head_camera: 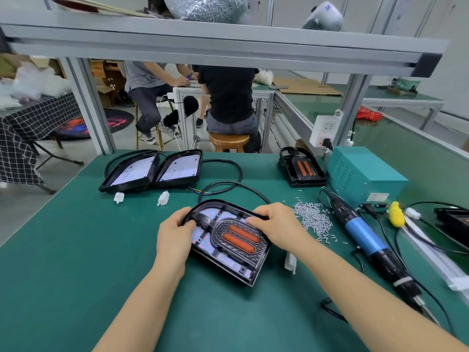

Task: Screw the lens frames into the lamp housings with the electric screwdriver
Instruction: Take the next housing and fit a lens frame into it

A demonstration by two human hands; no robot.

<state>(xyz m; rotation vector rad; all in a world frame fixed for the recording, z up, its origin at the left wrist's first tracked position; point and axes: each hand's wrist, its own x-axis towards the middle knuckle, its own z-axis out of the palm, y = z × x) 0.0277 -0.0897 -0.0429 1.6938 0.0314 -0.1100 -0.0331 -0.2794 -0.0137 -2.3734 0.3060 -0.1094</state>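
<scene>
A black lamp housing (250, 274) lies on the green mat in front of me, with a black lens frame (238, 236) holding two orange strips set inside it. My left hand (175, 233) grips the housing's left edge, thumb on the frame. My right hand (276, 224) holds the upper right edge, fingers curled over the rim. The electric screwdriver (365, 233), blue and black, lies on the mat to the right, untouched. A pile of small silver screws (313, 217) is scattered between the housing and the screwdriver.
Two open housings (152, 171) lean at the far left with cables and white connectors (118, 197). Another assembled lamp (302, 168) stands far right beside a teal power box (363, 174). A yellow object (396, 214) and more cables lie right. Two people sit beyond the bench.
</scene>
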